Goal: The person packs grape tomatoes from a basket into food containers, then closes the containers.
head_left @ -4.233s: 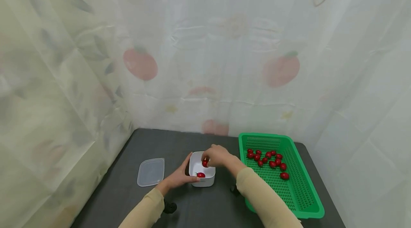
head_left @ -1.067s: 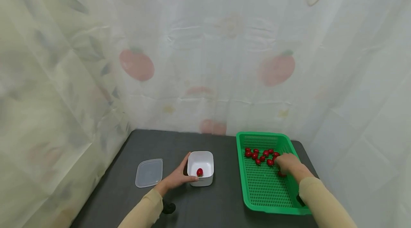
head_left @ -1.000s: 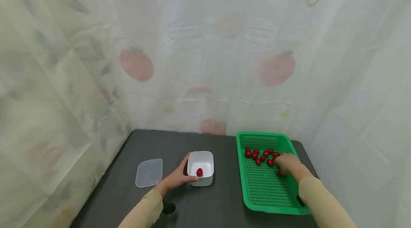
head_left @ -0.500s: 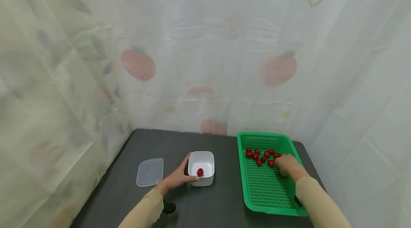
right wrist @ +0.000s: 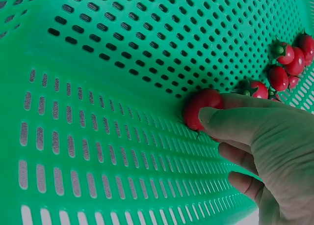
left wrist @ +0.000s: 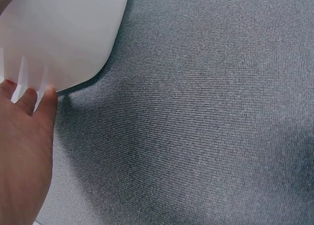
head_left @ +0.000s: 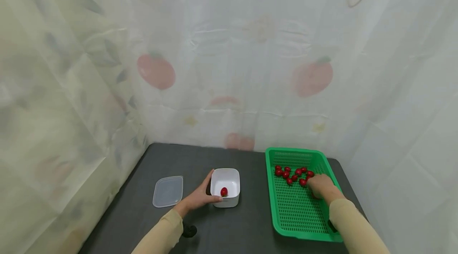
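Observation:
My left hand [head_left: 198,197] holds a small white square container [head_left: 232,203] by its left and near sides, the thumb at the near wall. In the left wrist view, the fingertips [left wrist: 48,98] press against the container wall [left wrist: 64,33]. One red cherry tomato [head_left: 224,192] is visible inside, near the front. My right hand [head_left: 322,186] reaches into a green perforated basket [head_left: 304,234] at the right. In the right wrist view, that hand [right wrist: 274,146] has its thumb on a cherry tomato [right wrist: 198,107], pinching it against the fingers; the index finger is mostly hidden.
Several more cherry tomatoes [head_left: 286,174] lie toward the back of the basket. A clear flat lid [head_left: 168,191] rests left of the container on the dark table [head_left: 250,214]. A printed curtain [head_left: 229,67] hangs behind and along both sides.
My right hand has moved from above the container, where it held a tomato, over to the basket. During the last second it shifts little. The left hand stays on the container.

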Demonstrator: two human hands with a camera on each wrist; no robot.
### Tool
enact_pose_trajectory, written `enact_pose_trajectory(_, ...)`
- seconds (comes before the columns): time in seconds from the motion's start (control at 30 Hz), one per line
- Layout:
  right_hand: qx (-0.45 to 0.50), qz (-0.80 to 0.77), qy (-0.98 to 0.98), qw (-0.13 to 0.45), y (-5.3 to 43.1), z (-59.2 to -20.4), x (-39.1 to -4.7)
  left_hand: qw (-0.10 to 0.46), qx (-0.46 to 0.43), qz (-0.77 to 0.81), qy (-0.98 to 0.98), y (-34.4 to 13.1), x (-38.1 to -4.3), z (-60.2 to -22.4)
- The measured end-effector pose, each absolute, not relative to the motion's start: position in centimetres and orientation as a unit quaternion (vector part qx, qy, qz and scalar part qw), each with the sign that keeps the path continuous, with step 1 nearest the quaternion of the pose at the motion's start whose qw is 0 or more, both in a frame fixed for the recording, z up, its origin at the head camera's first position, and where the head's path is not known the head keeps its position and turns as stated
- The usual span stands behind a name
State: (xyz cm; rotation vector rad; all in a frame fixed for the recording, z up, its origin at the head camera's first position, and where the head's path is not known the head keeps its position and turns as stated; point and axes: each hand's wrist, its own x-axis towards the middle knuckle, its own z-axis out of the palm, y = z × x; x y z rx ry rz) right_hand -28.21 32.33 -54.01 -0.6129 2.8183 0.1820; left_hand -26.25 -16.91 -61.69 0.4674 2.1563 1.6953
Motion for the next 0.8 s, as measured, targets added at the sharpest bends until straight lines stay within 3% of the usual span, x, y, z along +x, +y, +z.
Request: enact_pose_trajectory(0.8, -0.203, 0.031, 0.97, 0.131, 33.0, -54.7, -28.1, 0.181, 0.162, 0.605, 0.758, -16.9, -26.3, -61.9)
